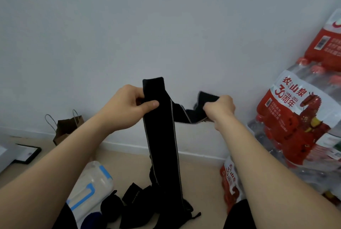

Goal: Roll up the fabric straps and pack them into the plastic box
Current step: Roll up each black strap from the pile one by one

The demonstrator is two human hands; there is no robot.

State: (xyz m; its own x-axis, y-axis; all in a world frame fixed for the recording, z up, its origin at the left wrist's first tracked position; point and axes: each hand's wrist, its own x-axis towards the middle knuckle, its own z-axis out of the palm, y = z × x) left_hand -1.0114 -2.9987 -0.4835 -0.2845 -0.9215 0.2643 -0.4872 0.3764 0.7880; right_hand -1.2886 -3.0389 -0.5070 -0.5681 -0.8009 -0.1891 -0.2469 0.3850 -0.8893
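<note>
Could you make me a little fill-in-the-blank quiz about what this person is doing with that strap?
1. The left hand pinches a strap whose colour is ____.
2. The right hand grips the strap's other ____.
3. The plastic box has latches coloured ____.
4. A paper bag stands against the ____.

Missing words: black; end; blue; wall.

Black fabric strap (160, 136) with thin grey edge stripes hangs vertical from my pinch, top end sticking up, other part bent off right to its second end. More black straps (132, 199) heaped on floor below, unrolled. Clear plastic box (92, 182) with blue latches sits just left of heap.
</note>
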